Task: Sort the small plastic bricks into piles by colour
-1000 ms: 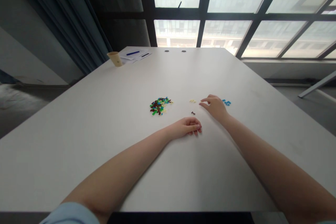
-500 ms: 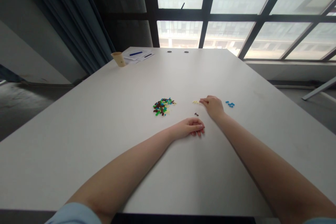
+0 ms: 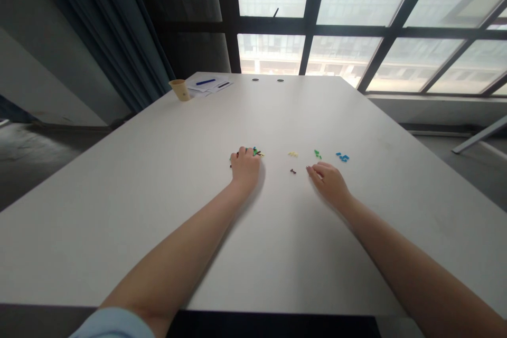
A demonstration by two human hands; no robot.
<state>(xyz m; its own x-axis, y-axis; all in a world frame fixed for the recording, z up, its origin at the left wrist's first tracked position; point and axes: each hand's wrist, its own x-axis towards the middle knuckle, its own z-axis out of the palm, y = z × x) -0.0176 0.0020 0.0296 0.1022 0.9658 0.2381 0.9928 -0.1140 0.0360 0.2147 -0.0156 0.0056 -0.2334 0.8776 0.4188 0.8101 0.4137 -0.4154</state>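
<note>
My left hand [image 3: 244, 166] rests on a heap of small multicoloured plastic bricks [image 3: 255, 152], its curled fingers hiding most of the heap. I cannot tell whether it holds any. My right hand [image 3: 328, 179] lies on the table with its fingers loosely apart and nothing visible in them. Closest to its fingertips are a few dark brown bricks [image 3: 293, 171] and a small group of green bricks [image 3: 317, 154]. Further off sit pale yellow bricks [image 3: 292, 153] and, to the right, blue bricks [image 3: 343, 157].
The bricks lie on a large white table [image 3: 277, 253]. At its far left corner stand a tan paper cup [image 3: 179, 90] and papers [image 3: 208, 84] with pens. Two small dark holes mark the far edge. Dark curtains hang left; tall windows fill the back.
My left hand has moved forward onto the heap. A green group now lies where my right hand was, and that hand has drawn back towards me.
</note>
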